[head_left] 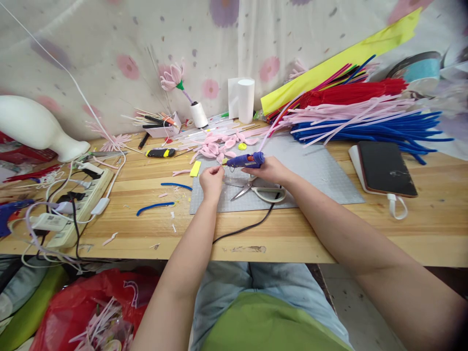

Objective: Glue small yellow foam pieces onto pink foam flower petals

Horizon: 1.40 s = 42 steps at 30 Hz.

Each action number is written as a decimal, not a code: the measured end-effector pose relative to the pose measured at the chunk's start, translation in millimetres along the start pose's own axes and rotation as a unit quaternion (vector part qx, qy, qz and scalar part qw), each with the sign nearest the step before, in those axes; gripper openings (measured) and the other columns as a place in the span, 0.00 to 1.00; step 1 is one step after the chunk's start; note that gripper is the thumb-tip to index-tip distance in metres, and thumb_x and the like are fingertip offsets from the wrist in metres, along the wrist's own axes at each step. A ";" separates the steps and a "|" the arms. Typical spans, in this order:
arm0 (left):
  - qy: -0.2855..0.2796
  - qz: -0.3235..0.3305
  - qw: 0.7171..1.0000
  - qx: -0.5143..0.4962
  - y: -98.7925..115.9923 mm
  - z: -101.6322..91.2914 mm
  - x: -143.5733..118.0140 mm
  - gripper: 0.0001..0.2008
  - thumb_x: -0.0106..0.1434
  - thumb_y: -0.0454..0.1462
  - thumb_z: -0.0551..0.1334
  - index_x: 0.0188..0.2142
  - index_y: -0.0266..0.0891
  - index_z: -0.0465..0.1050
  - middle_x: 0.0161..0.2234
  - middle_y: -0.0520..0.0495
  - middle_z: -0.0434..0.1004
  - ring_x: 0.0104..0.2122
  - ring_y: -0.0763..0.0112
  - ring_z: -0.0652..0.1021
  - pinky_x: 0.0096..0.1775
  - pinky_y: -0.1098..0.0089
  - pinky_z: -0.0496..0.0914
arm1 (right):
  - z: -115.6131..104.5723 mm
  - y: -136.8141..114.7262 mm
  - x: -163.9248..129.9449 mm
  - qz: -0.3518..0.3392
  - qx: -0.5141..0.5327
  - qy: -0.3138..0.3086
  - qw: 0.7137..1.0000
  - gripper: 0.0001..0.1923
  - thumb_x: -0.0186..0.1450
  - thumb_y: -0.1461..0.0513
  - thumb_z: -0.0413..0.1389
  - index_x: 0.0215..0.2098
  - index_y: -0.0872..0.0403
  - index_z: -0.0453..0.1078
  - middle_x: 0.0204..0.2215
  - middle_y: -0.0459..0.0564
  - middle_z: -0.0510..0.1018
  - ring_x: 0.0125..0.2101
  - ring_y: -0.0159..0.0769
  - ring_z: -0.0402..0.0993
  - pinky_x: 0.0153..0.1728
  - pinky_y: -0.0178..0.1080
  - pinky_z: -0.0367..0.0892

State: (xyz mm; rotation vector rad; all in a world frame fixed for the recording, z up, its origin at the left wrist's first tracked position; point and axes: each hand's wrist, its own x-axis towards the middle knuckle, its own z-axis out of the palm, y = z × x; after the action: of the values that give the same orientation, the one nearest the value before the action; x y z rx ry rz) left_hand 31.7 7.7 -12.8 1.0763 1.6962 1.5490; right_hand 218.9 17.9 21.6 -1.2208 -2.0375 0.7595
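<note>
My right hand grips a blue glue gun, nozzle pointing left, its black cord trailing off the table's front edge. My left hand pinches a small pale piece at its fingertips, right against the nozzle tip. Both hands hover over a grey cutting mat. Scissors with cream handles lie on the mat just below my right hand. Pink pipe-cleaner petals and a yellow scrap lie just beyond my hands.
Bundles of red, pink and blue pipe cleaners fill the back right. A phone lies at right. A power strip with cables sits at left, a white vase behind it. Blue pipe-cleaner bits lie left of the mat.
</note>
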 end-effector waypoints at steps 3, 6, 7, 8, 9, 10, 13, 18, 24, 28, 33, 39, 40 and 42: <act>0.001 -0.001 1.000 0.005 2.3 -0.2 -1.5 0.06 0.47 0.36 0.63 0.25 0.36 0.77 0.23 0.50 0.75 0.22 0.75 0.73 0.31 0.70 0.69 | -1.0 -2.7 -1.0 0.002 -0.005 -0.004 1.000 0.19 0.56 0.52 0.58 0.40 0.55 0.76 0.30 0.47 0.78 0.31 0.36 0.72 0.34 0.37 0.66; 0.003 -0.005 1.000 0.008 4.3 -0.3 -2.4 0.07 0.47 0.36 0.63 0.25 0.36 0.77 0.23 0.49 0.75 0.22 0.74 0.73 0.30 0.69 0.70 | -2.6 -6.2 -2.4 0.010 -0.009 -0.009 1.000 0.18 0.56 0.52 0.57 0.39 0.55 0.76 0.29 0.47 0.78 0.31 0.37 0.73 0.34 0.37 0.66; 0.004 -0.005 1.000 0.007 4.8 -0.3 -2.5 0.07 0.47 0.36 0.63 0.25 0.35 0.77 0.23 0.49 0.75 0.22 0.74 0.73 0.30 0.69 0.70 | -3.1 -6.8 -2.7 0.012 -0.011 -0.009 1.000 0.18 0.56 0.52 0.57 0.38 0.55 0.76 0.28 0.47 0.78 0.31 0.37 0.73 0.34 0.36 0.66; 0.004 -0.005 1.000 0.005 5.1 -0.3 -2.5 0.07 0.47 0.36 0.63 0.25 0.35 0.77 0.23 0.49 0.75 0.21 0.74 0.73 0.30 0.69 0.70 | -3.3 -7.0 -2.9 0.011 -0.013 -0.009 1.000 0.18 0.56 0.52 0.57 0.38 0.55 0.76 0.28 0.47 0.78 0.31 0.37 0.73 0.34 0.36 0.66; 0.004 -0.006 1.000 0.003 5.3 -0.2 -2.4 0.07 0.47 0.37 0.63 0.26 0.35 0.77 0.23 0.49 0.76 0.21 0.74 0.73 0.30 0.70 0.70 | -3.5 -7.0 -2.9 0.009 -0.015 -0.009 1.000 0.18 0.56 0.52 0.57 0.39 0.54 0.76 0.28 0.47 0.78 0.31 0.37 0.72 0.33 0.36 0.66; 0.004 -0.007 1.000 0.001 5.2 -0.3 -2.2 0.07 0.47 0.36 0.63 0.26 0.35 0.77 0.23 0.49 0.76 0.21 0.74 0.73 0.30 0.70 0.70 | -3.5 -6.6 -2.8 0.007 -0.018 -0.009 1.000 0.18 0.56 0.52 0.57 0.39 0.54 0.76 0.28 0.47 0.78 0.31 0.37 0.72 0.33 0.36 0.66; 0.005 -0.007 1.000 0.000 3.9 -0.6 -1.3 0.06 0.47 0.36 0.63 0.26 0.35 0.77 0.24 0.49 0.76 0.22 0.75 0.73 0.30 0.70 0.70 | -2.8 -5.2 -2.2 0.012 -0.032 -0.010 0.999 0.17 0.56 0.52 0.57 0.37 0.54 0.76 0.26 0.46 0.77 0.29 0.35 0.71 0.31 0.35 0.65; 0.007 -0.029 0.999 -0.038 7.8 -0.3 -2.4 0.04 0.47 0.34 0.63 0.24 0.36 0.76 0.23 0.51 0.75 0.22 0.76 0.72 0.30 0.71 0.69 | -6.7 -4.8 -1.5 0.039 -0.037 -0.023 0.998 0.18 0.54 0.50 0.57 0.33 0.56 0.75 0.23 0.46 0.75 0.26 0.34 0.69 0.29 0.35 0.63; 0.007 -0.112 0.972 -0.207 28.1 -1.2 -7.9 0.03 0.45 0.32 0.65 0.22 0.34 0.73 0.20 0.54 0.70 0.20 0.82 0.68 0.28 0.75 0.67 | -36.6 -1.7 -5.2 0.093 0.044 0.022 0.994 0.17 0.52 0.51 0.60 0.29 0.56 0.72 0.20 0.47 0.72 0.23 0.32 0.66 0.26 0.36 0.63; -0.026 -0.136 0.951 -0.276 31.4 -2.9 -8.3 0.08 0.41 0.34 0.68 0.22 0.34 0.72 0.20 0.55 0.68 0.20 0.84 0.68 0.28 0.77 0.66 | -52.8 7.0 -15.4 0.139 0.126 0.052 0.981 0.18 0.53 0.48 0.59 0.22 0.55 0.65 0.12 0.43 0.64 0.15 0.26 0.58 0.17 0.32 0.55; -0.040 -0.159 0.947 -0.277 35.7 -2.8 -4.3 0.09 0.39 0.34 0.70 0.20 0.34 0.70 0.18 0.56 0.66 0.20 0.84 0.67 0.28 0.77 0.66 | -56.5 19.6 -27.0 0.153 0.182 0.078 0.968 0.19 0.52 0.48 0.59 0.21 0.55 0.65 0.11 0.41 0.62 0.13 0.25 0.56 0.15 0.32 0.53; -0.017 -0.154 0.967 -0.203 46.9 0.0 -2.1 0.07 0.40 0.31 0.68 0.18 0.33 0.70 0.17 0.55 0.67 0.20 0.82 0.68 0.29 0.74 0.68 | -58.1 17.3 -25.7 0.140 0.134 0.045 0.980 0.20 0.52 0.47 0.59 0.22 0.55 0.66 0.11 0.41 0.62 0.14 0.25 0.55 0.16 0.33 0.53; -0.016 -0.151 0.970 -0.190 46.3 2.2 -3.6 0.07 0.41 0.31 0.68 0.18 0.34 0.70 0.17 0.55 0.67 0.20 0.82 0.68 0.30 0.73 0.68 | -56.1 16.0 -24.5 0.133 0.116 0.040 0.983 0.20 0.51 0.47 0.60 0.23 0.55 0.67 0.12 0.41 0.63 0.15 0.26 0.57 0.17 0.33 0.54; -0.019 -0.145 0.975 -0.169 42.7 8.0 -8.1 0.06 0.41 0.31 0.68 0.18 0.34 0.71 0.18 0.54 0.69 0.20 0.81 0.68 0.30 0.72 0.68 | -50.9 14.0 -22.2 0.116 0.079 0.035 0.990 0.18 0.50 0.48 0.61 0.24 0.54 0.69 0.15 0.44 0.67 0.19 0.30 0.63 0.21 0.34 0.58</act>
State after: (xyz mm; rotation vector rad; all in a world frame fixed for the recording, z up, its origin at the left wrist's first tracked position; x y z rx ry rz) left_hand 49.7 4.4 27.4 0.6479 1.4224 1.5415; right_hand 273.3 11.2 38.2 -1.3858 -1.7623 0.9529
